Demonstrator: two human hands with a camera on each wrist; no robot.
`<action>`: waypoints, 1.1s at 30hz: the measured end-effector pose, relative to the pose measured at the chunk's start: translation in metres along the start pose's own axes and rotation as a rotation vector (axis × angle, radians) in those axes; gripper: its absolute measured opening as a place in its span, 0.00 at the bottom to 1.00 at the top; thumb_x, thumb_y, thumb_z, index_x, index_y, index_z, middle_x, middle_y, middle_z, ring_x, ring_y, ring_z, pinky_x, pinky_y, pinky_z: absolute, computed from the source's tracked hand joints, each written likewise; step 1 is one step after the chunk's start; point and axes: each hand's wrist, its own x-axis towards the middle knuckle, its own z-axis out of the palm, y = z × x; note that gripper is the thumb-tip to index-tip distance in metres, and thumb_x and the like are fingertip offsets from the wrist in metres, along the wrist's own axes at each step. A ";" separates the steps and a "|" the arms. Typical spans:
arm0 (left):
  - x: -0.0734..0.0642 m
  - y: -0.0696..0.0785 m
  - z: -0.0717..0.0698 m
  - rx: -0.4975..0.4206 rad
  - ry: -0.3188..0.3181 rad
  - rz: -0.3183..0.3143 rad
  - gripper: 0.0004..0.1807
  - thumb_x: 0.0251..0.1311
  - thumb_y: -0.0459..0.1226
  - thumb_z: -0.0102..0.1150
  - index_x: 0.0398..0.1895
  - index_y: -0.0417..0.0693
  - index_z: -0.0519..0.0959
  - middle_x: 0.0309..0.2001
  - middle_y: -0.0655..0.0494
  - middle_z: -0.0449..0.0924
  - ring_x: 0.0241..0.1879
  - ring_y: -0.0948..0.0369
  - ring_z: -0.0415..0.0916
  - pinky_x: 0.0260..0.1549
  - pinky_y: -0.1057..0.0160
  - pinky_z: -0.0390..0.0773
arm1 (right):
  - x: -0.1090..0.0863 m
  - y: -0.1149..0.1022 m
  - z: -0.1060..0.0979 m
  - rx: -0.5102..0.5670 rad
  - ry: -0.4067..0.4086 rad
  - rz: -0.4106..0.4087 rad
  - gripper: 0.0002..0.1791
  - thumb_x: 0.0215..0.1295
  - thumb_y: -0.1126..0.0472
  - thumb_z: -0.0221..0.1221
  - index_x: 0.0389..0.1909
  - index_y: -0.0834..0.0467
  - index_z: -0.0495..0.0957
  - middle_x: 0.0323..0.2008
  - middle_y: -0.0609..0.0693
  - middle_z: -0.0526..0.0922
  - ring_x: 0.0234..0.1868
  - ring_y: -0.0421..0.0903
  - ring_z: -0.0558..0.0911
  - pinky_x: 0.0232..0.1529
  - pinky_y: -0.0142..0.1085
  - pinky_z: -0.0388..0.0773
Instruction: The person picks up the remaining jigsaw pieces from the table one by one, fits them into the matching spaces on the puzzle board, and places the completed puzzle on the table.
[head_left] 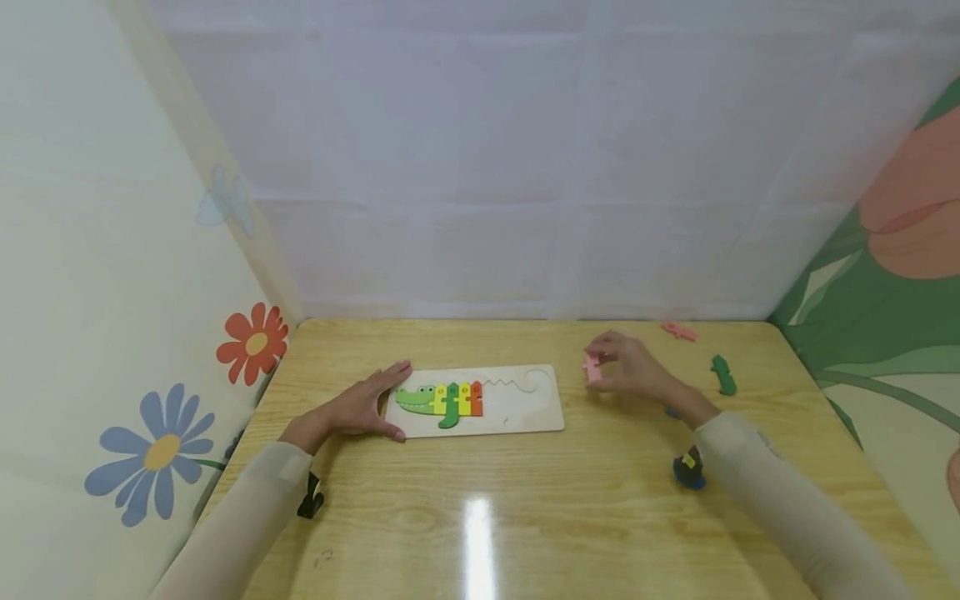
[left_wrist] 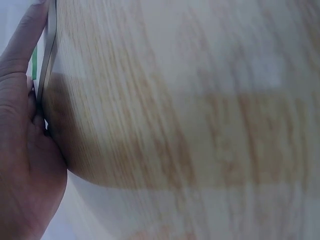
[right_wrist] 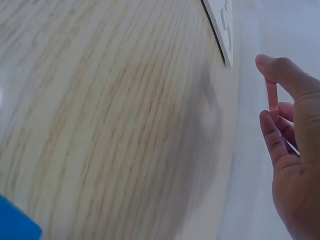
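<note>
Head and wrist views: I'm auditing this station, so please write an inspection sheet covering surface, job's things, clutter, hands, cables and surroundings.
Surface: wood-grain table, reflecting light at the near side.
Job's things: crocodile puzzle board lying flat, fitted pieces on its left, right part unfilled; held pink piece off the board; loose pink piece and green piece at far right; blue item partly visible.
Clutter: dark objects by both wrists, unidentifiable.
Hands: left hand spread against the board's left end; right hand pinching pink piece.
Cables: nothing seen.
Surroundings: pale sheet behind, flower-patterned panels both sides.
</note>
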 end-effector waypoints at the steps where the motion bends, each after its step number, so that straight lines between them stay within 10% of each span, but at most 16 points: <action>1: 0.000 0.000 0.000 0.001 -0.001 -0.001 0.69 0.50 0.58 0.82 0.86 0.39 0.51 0.86 0.42 0.44 0.85 0.41 0.41 0.81 0.36 0.43 | 0.000 -0.001 0.001 0.003 -0.001 -0.002 0.35 0.48 0.63 0.82 0.57 0.72 0.82 0.53 0.63 0.83 0.48 0.57 0.88 0.54 0.51 0.87; 33: 0.001 -0.003 0.000 0.018 0.009 0.018 0.69 0.50 0.60 0.81 0.85 0.39 0.52 0.86 0.41 0.45 0.84 0.39 0.43 0.79 0.33 0.45 | 0.013 -0.030 0.035 0.058 -0.038 -0.070 0.36 0.49 0.59 0.83 0.57 0.72 0.82 0.53 0.59 0.83 0.46 0.51 0.87 0.52 0.47 0.88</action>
